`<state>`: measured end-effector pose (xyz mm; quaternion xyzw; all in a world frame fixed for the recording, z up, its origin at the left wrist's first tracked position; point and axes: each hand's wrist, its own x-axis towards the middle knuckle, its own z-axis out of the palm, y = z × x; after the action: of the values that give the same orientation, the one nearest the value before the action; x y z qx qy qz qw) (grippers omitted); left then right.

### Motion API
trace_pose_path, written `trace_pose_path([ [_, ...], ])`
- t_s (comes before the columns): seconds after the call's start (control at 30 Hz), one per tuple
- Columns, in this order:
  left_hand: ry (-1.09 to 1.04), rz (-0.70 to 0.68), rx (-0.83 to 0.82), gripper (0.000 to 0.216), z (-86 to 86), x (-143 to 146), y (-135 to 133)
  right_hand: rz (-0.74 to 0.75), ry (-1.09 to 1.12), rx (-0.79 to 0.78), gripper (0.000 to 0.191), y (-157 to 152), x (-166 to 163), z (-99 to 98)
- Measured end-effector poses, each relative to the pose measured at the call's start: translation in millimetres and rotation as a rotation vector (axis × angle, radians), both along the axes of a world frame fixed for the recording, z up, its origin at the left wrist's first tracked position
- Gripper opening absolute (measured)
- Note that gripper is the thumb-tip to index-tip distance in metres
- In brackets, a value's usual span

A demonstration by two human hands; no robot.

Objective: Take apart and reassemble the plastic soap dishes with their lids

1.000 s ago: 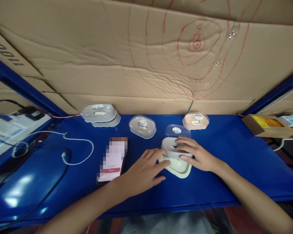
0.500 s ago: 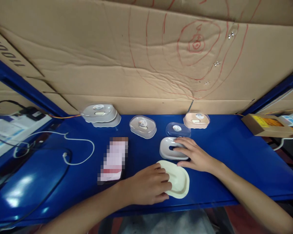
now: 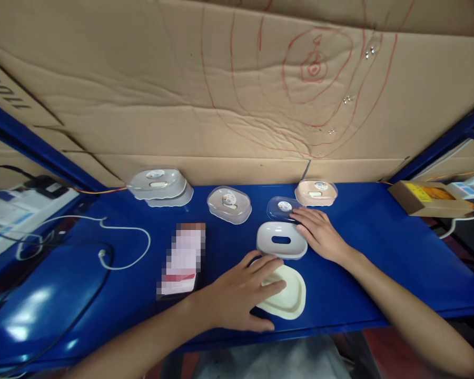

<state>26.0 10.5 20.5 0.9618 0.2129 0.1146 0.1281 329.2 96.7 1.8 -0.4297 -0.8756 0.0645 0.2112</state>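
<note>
— On the table (image 3: 379, 252), at 6 o'clock near the front edge, what lies under the left hand (image 3: 237, 295)?

— The cream tray (image 3: 290, 295). That hand is open and flat, fingers spread over the tray's left half, gripping nothing.

— And the right hand (image 3: 319, 234)?

— Also open, palm down, fingers straight. Its fingertips rest on the clear lid (image 3: 280, 206) at the hand's 11 o'clock. Its thumb side lies just beside the grey dish (image 3: 281, 241).

— Where is the grey dish from the tray?

— At 12 o'clock, close by, slot facing up. I cannot tell whether the two touch, since the left fingertips reach up towards the gap.

— What else is around them?

— A pink dish (image 3: 316, 192) is just beside the lid, at the lid's 2 o'clock. A clear dish (image 3: 229, 204) stands at 10 o'clock from the grey dish, apart from it. A grey stack (image 3: 160, 184) of dishes sits further round at 10 o'clock, against the cardboard (image 3: 142, 105) at the back.

— Anything to the sides?

— A phone (image 3: 184, 258), its screen blurred, lies at 9 o'clock from the left hand, near the wrist. A white cable (image 3: 138, 234) loops beyond it, also at 9 o'clock. A box (image 3: 430, 199) rests at 3 o'clock, well apart, on the table's right end.

— What blocks the view?

— The left hand hides half of the tray, and the right hand covers the lid's right edge.
</note>
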Motion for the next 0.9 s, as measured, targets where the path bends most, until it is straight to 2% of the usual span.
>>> trace_pose_path([
  [0.17,0.001,0.000,-0.017,0.085,-6.4,-2.8,1.6,0.068,-0.010,-0.087,0.047,-1.5,1.9,-4.5],
  [0.33,0.026,0.018,-0.047,0.087,-7.1,-3.0,2.3,0.145,0.070,-0.163,0.049,2.1,5.2,-9.1],
  [0.43,0.059,0.035,-0.067,0.086,-6.4,-2.2,1.7,0.158,0.098,-0.136,0.049,-0.1,3.2,-4.8],
  [0.57,0.068,0.055,-0.094,0.087,-2.5,-1.4,2.3,0.231,0.105,-0.030,0.046,-17.6,-6.7,11.6],
  [0.7,0.001,0.098,-0.073,0.096,2.1,-2.7,7.0,0.314,-0.024,0.011,0.048,-40.5,-21.4,25.6],
  [0.8,-0.023,0.129,-0.011,0.104,2.1,-4.4,10.6,0.337,-0.092,0.015,0.038,-47.3,-28.2,26.5],
  [0.9,-0.019,0.145,0.029,0.114,-0.8,-5.1,11.5,0.364,-0.036,0.041,0.027,-46.0,-29.5,23.7],
])
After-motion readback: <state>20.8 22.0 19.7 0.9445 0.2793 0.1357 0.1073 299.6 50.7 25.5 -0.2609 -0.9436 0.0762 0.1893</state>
